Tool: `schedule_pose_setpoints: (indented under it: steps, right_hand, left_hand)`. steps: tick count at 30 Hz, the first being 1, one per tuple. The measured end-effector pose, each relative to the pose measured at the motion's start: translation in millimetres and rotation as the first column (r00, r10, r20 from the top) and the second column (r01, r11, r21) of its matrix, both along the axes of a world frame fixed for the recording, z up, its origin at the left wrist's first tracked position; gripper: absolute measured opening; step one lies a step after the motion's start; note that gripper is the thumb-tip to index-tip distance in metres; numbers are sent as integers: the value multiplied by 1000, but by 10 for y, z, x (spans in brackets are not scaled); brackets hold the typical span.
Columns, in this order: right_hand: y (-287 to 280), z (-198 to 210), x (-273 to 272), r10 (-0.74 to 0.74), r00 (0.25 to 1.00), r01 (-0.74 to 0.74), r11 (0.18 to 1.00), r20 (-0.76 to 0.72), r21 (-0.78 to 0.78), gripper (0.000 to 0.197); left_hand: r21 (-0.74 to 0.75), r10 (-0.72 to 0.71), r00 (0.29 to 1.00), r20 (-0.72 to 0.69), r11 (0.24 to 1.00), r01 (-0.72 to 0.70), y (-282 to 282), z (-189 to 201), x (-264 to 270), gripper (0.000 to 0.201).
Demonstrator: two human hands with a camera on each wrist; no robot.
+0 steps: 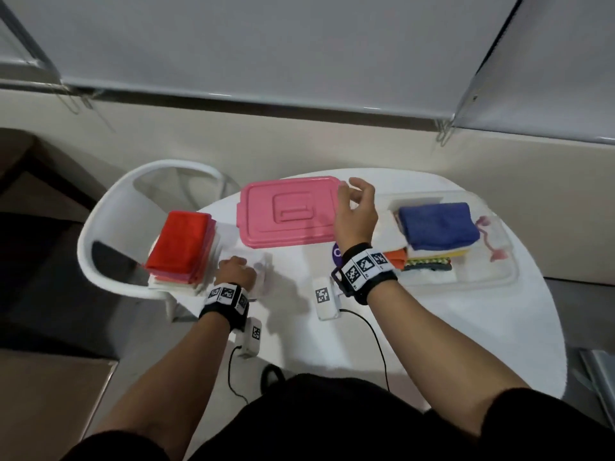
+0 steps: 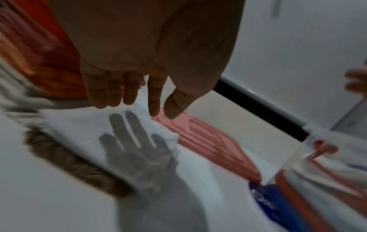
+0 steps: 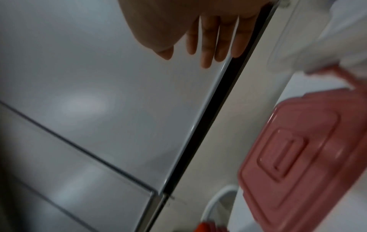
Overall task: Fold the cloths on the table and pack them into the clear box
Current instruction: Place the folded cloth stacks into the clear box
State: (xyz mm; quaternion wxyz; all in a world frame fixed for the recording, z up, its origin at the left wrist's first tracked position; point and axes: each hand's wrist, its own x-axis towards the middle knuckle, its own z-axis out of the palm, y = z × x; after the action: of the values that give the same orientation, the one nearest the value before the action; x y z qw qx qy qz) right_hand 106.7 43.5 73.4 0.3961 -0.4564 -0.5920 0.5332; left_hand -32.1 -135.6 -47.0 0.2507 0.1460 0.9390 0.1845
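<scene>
My left hand hovers with straight fingers just above a white cloth on the table and holds nothing. In the left wrist view, the left hand casts its shadow on the white cloth. A stack of cloths with a red one on top lies to its left. My right hand is raised and empty, fingers relaxed, between the pink lid and the clear box. The box holds folded cloths, a blue one uppermost. In the right wrist view, the right hand is bare above the lid.
A white chair stands behind the table's left edge. A purple round item lies below the lid, partly hidden by my right wrist. A pink clasp lies on the box's right side. Cables trail from my wrists over the near table edge.
</scene>
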Motion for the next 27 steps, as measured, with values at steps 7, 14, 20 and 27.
schedule_pose_setpoints:
  steps: [7,14,20,27]
  right_hand:
    - [-764,-491,-517,292,932,-268,954,215,-137,10]
    - [-1062,-1414,-438,547,615,-278,825,568,-493,73]
    - [-1105,-1638,-320,640,602,-306,738,478,-601,79]
    - [-1057,-1588,-73,658,678,-233,615,328,-753,61]
  left_hand:
    - [-182,-265,963,-49,950,252,-432,-305,-70,40]
    - [87,-16,990,138,996,4,-636,-412,-94,66]
    - [57,132,904,406,984,-169,-595,-450,-78,87]
    - [196,58,865,499,965,-177,-390,-309,-79,63]
